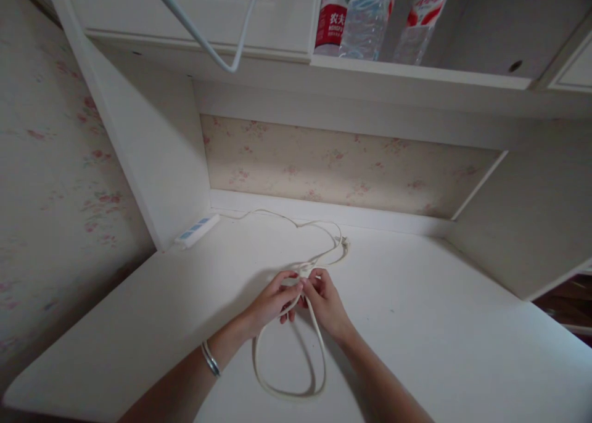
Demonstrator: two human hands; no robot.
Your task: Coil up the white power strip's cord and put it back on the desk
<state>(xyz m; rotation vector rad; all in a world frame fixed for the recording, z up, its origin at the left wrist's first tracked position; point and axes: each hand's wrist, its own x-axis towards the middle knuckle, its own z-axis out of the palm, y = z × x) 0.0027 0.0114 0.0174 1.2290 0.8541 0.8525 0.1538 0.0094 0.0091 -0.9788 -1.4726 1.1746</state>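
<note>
Both hands meet over the middle of the white desk, fingers closed on a cream-coloured power cord. From the left comes my left hand, pinching the cord near where it crosses itself. My right hand grips it at the same spot, thumb against the left fingertips. Below the hands the cord hangs in one large loop. Beyond them it runs in loose curves to a plug, and a thin stretch leads back to a white power strip at the left. The exact crossing between my fingers is partly hidden.
The white desk has a raised back ledge and side panels. Overhead, a shelf holds several plastic bottles. A pale bent tube hangs at the upper left. Flowered wallpaper covers the wall.
</note>
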